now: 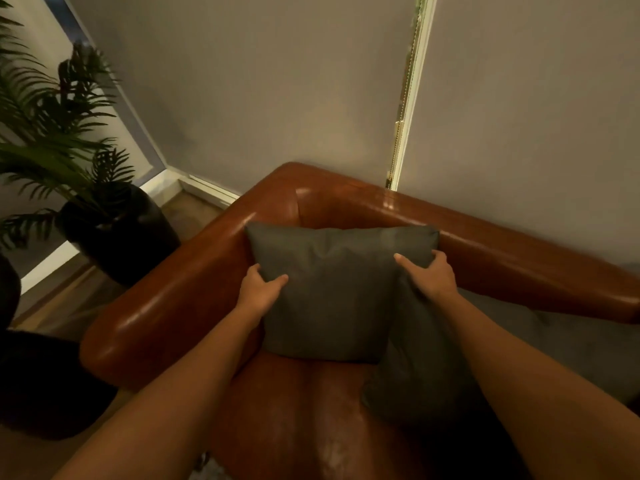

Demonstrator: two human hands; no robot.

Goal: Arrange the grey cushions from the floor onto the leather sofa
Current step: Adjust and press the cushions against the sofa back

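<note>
A square grey cushion (332, 292) stands upright in the left corner of the brown leather sofa (173, 299), leaning toward the backrest. My left hand (259, 289) grips its left edge, thumb on the front face. My right hand (433, 275) grips its right edge near the top corner, thumb on the front. A second grey cushion (415, 382) lies on the seat to the right, partly under my right forearm. More grey fabric (571, 341) lies further right along the backrest.
A palm plant in a black pot (117, 233) stands on the wooden floor left of the sofa arm. Grey blinds (277, 81) hang right behind the sofa. A dark object (41, 382) sits at the lower left.
</note>
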